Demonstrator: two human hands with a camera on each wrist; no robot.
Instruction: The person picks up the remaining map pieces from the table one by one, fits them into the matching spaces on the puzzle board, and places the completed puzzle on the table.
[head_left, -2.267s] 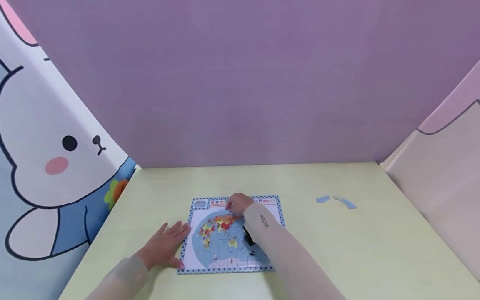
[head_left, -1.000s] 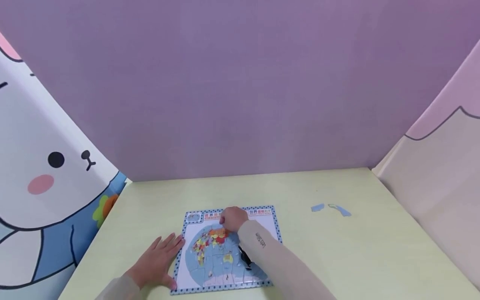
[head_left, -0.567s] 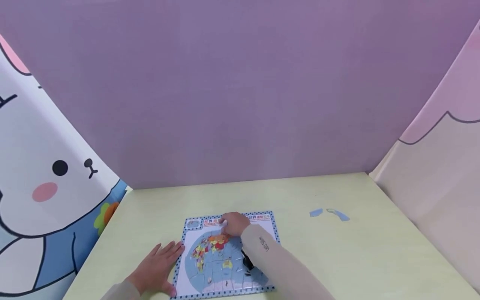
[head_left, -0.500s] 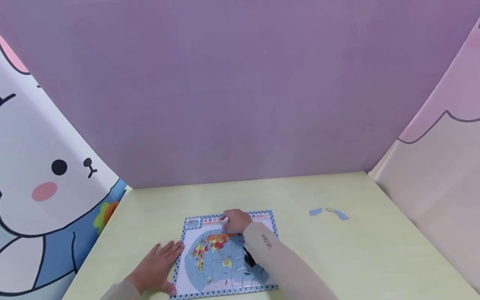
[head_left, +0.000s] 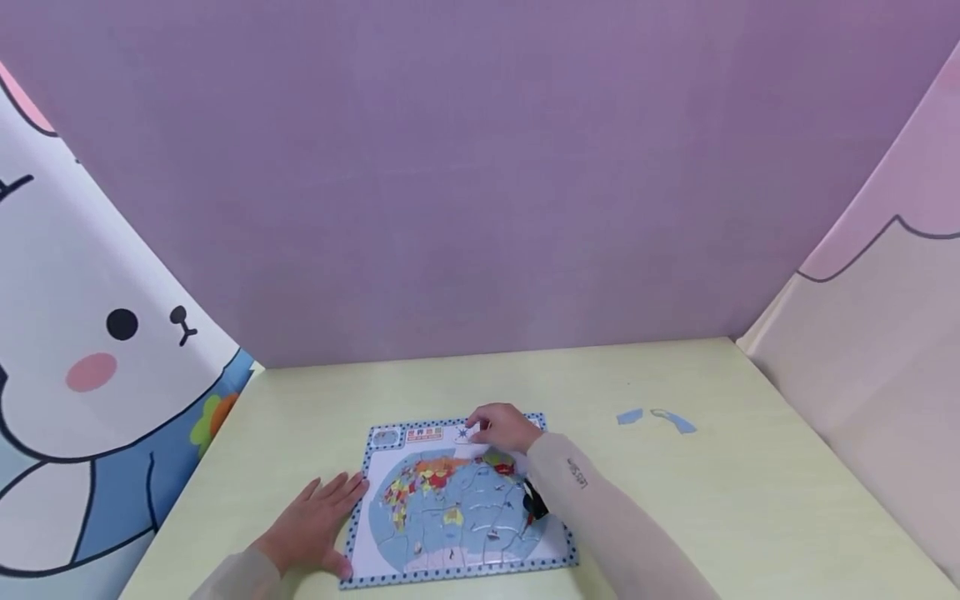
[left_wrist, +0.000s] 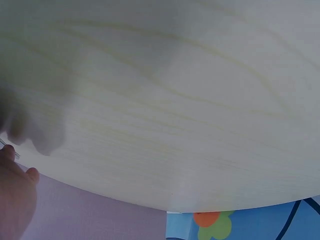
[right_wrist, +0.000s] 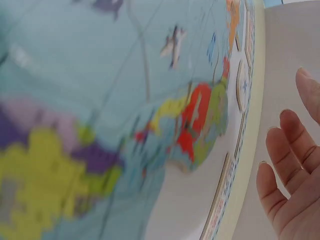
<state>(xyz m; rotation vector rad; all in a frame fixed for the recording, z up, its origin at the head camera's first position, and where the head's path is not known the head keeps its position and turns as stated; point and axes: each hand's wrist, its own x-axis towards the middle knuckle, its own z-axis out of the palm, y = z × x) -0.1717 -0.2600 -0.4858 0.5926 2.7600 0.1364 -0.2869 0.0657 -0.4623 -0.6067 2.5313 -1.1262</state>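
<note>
A world map jigsaw puzzle (head_left: 367, 537) lies on the table, its white board framed by a blue dotted border. My left hand (head_left: 311, 521) rests with spread fingers on the table and the board's left edge. In the left wrist view its fingers (left_wrist: 35, 127) are dark and blurred. My right hand (head_left: 506, 427) is over the board's top edge, fingers loosely bent. From the right wrist, the right hand (right_wrist: 295, 185) shows apart fingers and nothing held. A round white compass piece (head_left: 462, 434) sits in the top strip beside those fingertips. Part of the map's upper rim is bare white.
Two loose blue puzzle pieces, a short one (head_left: 630, 416) and a curved one (head_left: 678, 421), lie on the pale table (head_left: 750, 500) right of the board. A purple panel (head_left: 480, 183) stands behind the table, and a cartoon-print cloth (head_left: 75, 400) hangs at the left.
My right hand has moved right along the board's top, uncovering the compass piece and more map. A small white thing at its fingertips half a second ago is no longer there. My left hand stays put.
</note>
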